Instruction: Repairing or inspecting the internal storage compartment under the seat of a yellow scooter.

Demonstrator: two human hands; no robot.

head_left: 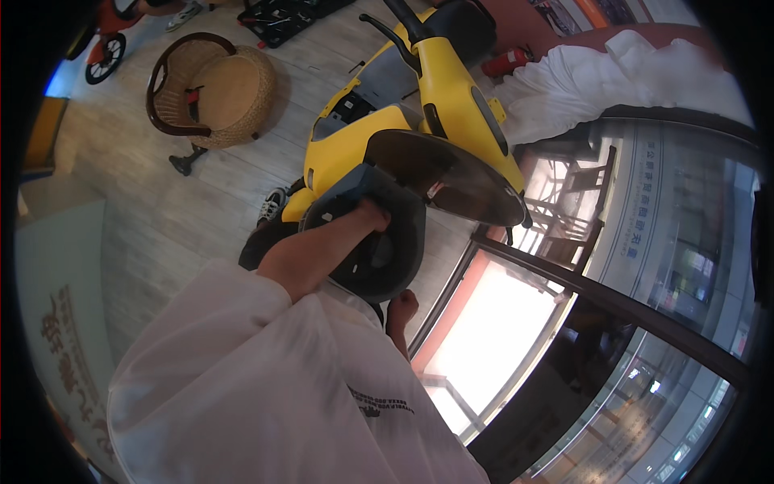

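My left hand (373, 216) reaches down into a deep dark grey tub (415, 242) with a rounded rim. Shade inside the tub hides its fingertips, and what they touch does not show. Just below the tub's lower right edge is my right hand (402, 307), its fingers curled in; whether anything lies within them is hidden. Beyond the tub stands a yellow scooter (355, 143), with part of its body uncovered and dark parts showing inside. A dark, see-through oval panel (476, 189) at the scooter's front overlaps the view beside the tub.
A wicker chair (242, 85) stands on the wood-look floor at the far left. Behind it lies an open black tool case (278, 20). A red fire extinguisher (506, 61) and white cloth (564, 85) are beyond the scooter. Framed glass (645, 310) borders the right.
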